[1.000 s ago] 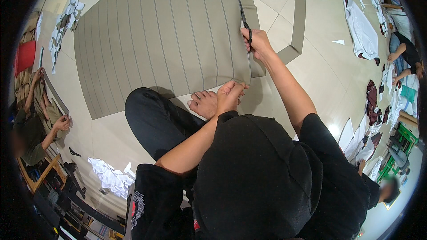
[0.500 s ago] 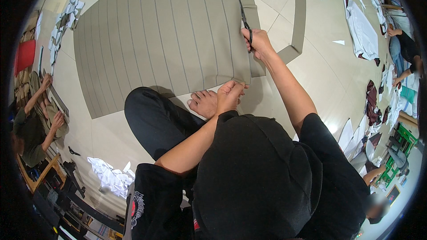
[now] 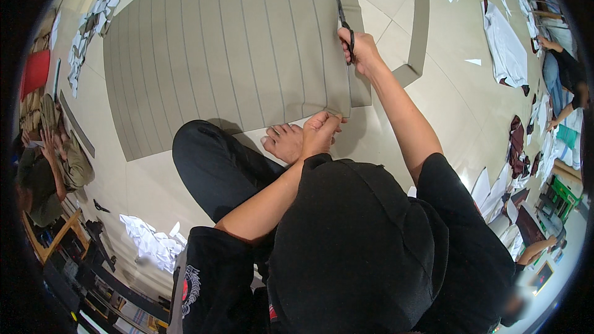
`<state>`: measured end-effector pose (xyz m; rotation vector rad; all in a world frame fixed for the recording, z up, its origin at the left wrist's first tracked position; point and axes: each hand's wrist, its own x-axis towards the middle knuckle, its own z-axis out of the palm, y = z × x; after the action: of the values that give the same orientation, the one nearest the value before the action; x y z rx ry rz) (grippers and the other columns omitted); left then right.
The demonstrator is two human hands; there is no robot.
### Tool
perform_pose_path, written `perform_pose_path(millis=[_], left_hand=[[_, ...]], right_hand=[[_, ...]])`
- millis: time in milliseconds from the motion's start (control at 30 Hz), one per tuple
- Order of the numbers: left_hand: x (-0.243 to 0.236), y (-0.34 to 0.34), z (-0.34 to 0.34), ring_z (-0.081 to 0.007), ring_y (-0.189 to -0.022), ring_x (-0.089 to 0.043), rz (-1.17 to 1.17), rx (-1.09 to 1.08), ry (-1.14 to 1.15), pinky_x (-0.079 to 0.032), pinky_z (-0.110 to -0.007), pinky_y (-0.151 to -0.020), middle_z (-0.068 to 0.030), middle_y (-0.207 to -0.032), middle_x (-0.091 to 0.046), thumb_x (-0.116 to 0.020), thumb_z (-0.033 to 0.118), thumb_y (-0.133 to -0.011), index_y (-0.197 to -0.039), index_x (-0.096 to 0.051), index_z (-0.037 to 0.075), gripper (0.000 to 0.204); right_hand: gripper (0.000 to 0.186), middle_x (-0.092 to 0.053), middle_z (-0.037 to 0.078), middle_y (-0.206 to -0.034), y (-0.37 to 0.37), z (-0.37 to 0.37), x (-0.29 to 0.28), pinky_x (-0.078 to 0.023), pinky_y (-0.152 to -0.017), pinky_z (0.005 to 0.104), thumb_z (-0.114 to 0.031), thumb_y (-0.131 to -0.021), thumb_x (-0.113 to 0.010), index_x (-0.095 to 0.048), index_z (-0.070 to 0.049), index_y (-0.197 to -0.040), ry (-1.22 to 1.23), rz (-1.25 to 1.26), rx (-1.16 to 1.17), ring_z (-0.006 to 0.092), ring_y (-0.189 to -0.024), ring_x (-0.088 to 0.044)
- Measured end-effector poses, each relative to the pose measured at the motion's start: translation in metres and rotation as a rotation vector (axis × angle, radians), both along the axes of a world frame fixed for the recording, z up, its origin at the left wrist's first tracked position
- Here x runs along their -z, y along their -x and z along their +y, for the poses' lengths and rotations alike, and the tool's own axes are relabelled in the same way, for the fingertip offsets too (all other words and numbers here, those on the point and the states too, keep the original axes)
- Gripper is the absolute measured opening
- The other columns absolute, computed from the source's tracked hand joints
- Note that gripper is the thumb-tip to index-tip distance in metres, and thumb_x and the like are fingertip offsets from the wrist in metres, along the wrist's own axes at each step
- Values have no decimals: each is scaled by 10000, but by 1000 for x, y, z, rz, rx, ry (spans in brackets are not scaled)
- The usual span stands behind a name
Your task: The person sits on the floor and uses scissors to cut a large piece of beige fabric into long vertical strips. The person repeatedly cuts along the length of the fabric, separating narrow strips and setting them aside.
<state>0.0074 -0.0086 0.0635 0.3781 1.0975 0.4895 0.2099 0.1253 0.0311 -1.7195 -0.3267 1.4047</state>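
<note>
A wide olive-grey cloth (image 3: 204,55) with dark parallel lines lies spread on the floor ahead of me. My right hand (image 3: 360,51) is closed round the handles of black scissors (image 3: 341,9). Their blades point away from me, along the line nearest the cloth's right edge. At the near right corner, my left hand (image 3: 320,130) pinches the cloth's edge between its fingertips. A narrow band of the same cloth (image 3: 361,89) lies right of the blades, partly under my right hand and wrist.
A bare foot (image 3: 283,142) rests beside the cloth's near edge. To the right, a cut olive-grey strip (image 3: 419,25) lies bent on the tiles. White scraps (image 3: 151,244) are heaped at the lower left. A co-worker (image 3: 46,167) sits at the far left.
My right hand and the scissors have shifted slightly to the right, while my left hand stays put. The co-worker on the left has let go of a strip and brought both hands together.
</note>
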Motion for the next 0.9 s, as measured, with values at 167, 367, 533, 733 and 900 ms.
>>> perform_pose_path(millis=[167, 367, 533, 733, 900], left_hand=[[2, 1, -1, -10, -545, -406, -6, -5, -11, -273, -201, -481, 53, -708, -615, -699, 218, -906, -808, -692, 95, 157], [0, 1, -1, -10, -538, -402, -2, -9, -6, -272, -201, -476, 54, -711, -615, -697, 211, -906, -810, -694, 95, 151], [0, 2, 0, -7, -536, -400, -20, -10, -14, -270, -200, -473, 53, -716, -620, -694, 211, -910, -803, -691, 100, 154], [2, 2, -2, -5, -531, -395, -3, -8, -23, -267, -198, -471, 51, -726, -630, -693, 214, -912, -797, -686, 103, 160], [8, 1, -4, -6, -538, -400, -3, 1, -35, -271, -200, -472, 44, -743, -644, -692, 216, -913, -793, -682, 103, 165]], right_hand=[[259, -528, 6, -615, 0, 4, 0, -337, -430, 274, -240, -774, -743, -576, -66, -681, 5, -3, -23, 105, -494, -470], [255, -528, 5, -617, 0, 4, 2, -336, -434, 273, -241, -773, -742, -575, -71, -681, 1, -8, -24, 104, -500, -466], [255, -529, 7, -618, -1, 4, 8, -342, -436, 277, -237, -778, -744, -575, -71, -681, -10, 15, -20, 105, -503, -466], [257, -528, 15, -616, 1, 5, 6, -347, -436, 280, -223, -774, -745, -566, -70, -670, -12, -4, -13, 110, -507, -466], [254, -525, 17, -614, 0, 5, 6, -346, -435, 278, -211, -769, -736, -556, -68, -662, -6, -5, -14, 111, -509, -466]])
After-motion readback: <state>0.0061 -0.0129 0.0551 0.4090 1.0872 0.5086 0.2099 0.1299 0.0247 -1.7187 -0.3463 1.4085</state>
